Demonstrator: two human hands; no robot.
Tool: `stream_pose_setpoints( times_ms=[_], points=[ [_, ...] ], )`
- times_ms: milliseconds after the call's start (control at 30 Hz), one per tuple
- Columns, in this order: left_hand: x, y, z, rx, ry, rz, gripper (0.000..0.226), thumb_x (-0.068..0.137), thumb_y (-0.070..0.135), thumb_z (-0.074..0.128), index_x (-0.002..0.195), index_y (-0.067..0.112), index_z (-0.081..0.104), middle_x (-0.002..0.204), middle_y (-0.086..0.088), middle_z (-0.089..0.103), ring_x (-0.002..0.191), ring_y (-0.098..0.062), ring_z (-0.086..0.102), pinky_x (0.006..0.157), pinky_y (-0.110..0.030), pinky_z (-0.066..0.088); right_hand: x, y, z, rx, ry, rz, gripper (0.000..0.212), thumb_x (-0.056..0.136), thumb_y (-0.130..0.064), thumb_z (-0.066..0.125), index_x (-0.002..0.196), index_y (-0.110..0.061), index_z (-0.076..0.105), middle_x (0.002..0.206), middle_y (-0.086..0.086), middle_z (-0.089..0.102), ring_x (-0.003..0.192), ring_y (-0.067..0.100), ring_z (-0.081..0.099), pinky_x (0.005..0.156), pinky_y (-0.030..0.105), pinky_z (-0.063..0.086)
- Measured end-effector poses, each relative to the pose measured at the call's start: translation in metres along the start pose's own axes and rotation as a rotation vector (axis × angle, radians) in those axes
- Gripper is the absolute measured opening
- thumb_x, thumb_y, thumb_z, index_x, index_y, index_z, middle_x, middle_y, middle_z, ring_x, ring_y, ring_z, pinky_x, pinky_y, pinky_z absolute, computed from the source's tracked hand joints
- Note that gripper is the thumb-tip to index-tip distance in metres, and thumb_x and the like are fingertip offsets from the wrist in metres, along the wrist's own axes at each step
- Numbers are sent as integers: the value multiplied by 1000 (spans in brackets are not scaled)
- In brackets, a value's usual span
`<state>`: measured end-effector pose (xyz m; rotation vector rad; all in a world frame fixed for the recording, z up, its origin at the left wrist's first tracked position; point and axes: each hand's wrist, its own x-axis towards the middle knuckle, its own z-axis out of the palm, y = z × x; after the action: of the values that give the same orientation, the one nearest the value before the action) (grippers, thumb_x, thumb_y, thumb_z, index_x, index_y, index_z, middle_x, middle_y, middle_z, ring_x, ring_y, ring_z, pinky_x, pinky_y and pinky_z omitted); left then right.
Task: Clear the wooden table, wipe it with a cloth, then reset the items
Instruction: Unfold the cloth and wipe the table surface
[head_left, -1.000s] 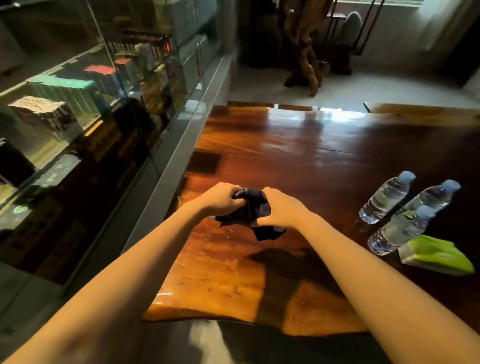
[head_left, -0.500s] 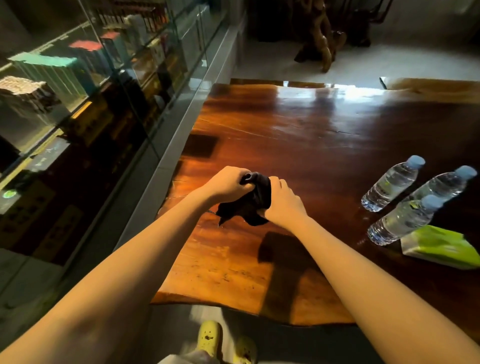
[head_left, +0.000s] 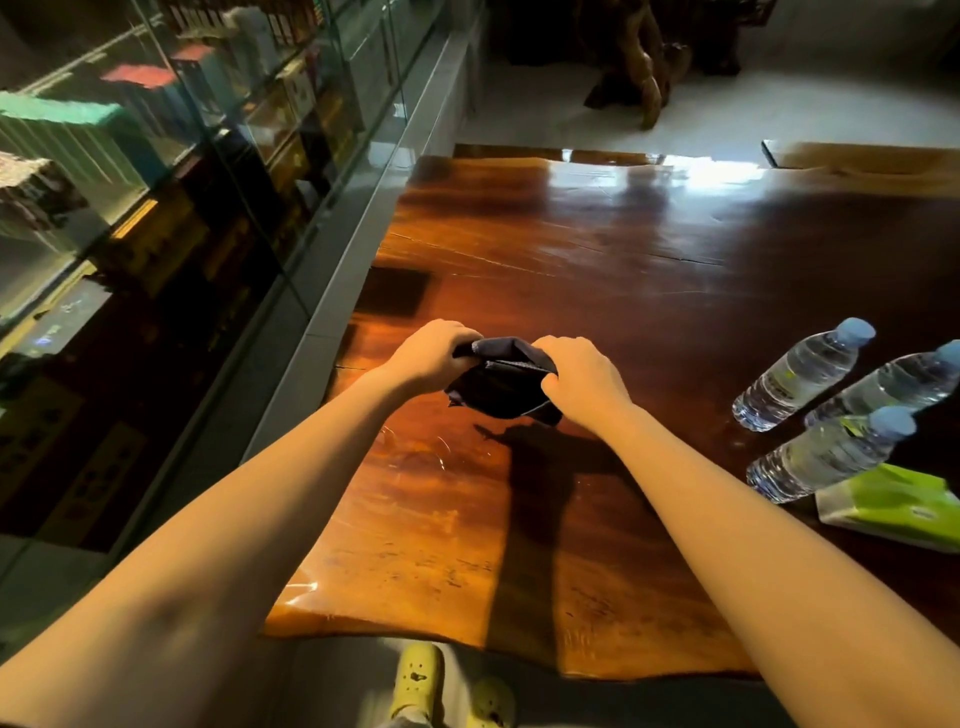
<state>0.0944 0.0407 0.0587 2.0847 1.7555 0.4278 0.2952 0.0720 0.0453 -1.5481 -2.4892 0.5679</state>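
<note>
cloth (head_left: 501, 382) clenched btwn both hands' fingers (head_left: 558, 349) over table (head_left: 545, 249) near left edge, bottles (head_left: 800, 371) far right

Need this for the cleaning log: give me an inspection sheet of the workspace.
Surface: wooden table, glossy, mostly bare.
Job's things: dark cloth held bunched above the table; three water bottles and a green tissue pack at the right.
Clutter: nothing seen.
Grip: left hand and right hand both closed on the cloth.
Cables: nothing seen.
Surroundings: glass display cabinet on the left; pale floor beyond.
</note>
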Motion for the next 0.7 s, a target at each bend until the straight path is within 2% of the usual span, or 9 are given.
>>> stream_pose_setpoints(
  times_ms=[133, 233, 300, 367, 467, 600, 633, 700],
  points=[
    [19, -17, 3, 22, 69, 33, 23, 85, 13, 57, 103, 7, 71, 104, -15, 70, 96, -30, 62, 80, -42, 51, 17, -2, 10, -49, 177, 10, 43, 82, -1, 45, 117, -22, 56, 103, 6, 63, 97, 28, 52, 77, 36, 42],
    [17, -33, 26, 53, 60, 26, 25, 84, 17, 58, 106, 14, 71, 107, -10, 70, 101, -30, 60, 81, -44, 50, 13, 2, 36, -36, 202, 55, 41, 80, 1, 46, 111, -24, 59, 99, 6, 61, 91, 30, 54, 71, 33, 38],
    [5, -45, 55, 119, 5, -17, 28, 87, 25, 57, 111, 19, 69, 115, -7, 67, 109, -30, 54, 86, -43, 47, 1, 7, 62, -55, 125, 90, 44, 79, 2, 46, 114, -21, 59, 104, 9, 61, 96, 33, 55, 76, 37, 43],
    [-13, -56, 87, 192, -107, -35, 31, 89, 31, 54, 115, 21, 66, 122, -5, 63, 115, -30, 49, 91, -40, 43, -15, 12, 91, -55, -27, 112, 46, 80, 2, 46, 119, -20, 58, 112, 12, 61, 104, 35, 54, 85, 40, 44],
    [-43, -67, 123, 254, -245, 10, 35, 90, 34, 51, 122, 25, 61, 126, 1, 60, 119, -26, 45, 95, -36, 35, -40, 15, 131, -81, -218, 98, 38, 86, -6, 53, 120, -22, 55, 119, 7, 61, 109, 30, 52, 89, 39, 43],
    [-69, -75, 142, 245, -206, 55, 38, 88, 29, 49, 125, 27, 57, 131, 5, 57, 123, -23, 43, 105, -38, 24, -59, 17, 149, -64, -221, 78, 41, 88, -21, 52, 129, -22, 49, 132, -1, 53, 120, 24, 44, 100, 39, 36],
    [-73, -75, 144, 256, -204, 63, 40, 87, 29, 49, 127, 27, 55, 133, 4, 55, 126, -23, 42, 108, -40, 20, -60, 17, 149, -66, -197, 51, 38, 89, -30, 51, 125, -22, 53, 127, -1, 56, 116, 24, 46, 96, 40, 39],
    [-80, -74, 147, 261, -223, 58, 47, 85, 32, 50, 132, 25, 50, 142, 1, 48, 134, -25, 35, 114, -46, 11, -57, 14, 145, -27, -123, 42, 34, 90, -46, 43, 97, -22, 65, 94, -3, 65, 95, 24, 56, 74, 36, 43]
  ],
)
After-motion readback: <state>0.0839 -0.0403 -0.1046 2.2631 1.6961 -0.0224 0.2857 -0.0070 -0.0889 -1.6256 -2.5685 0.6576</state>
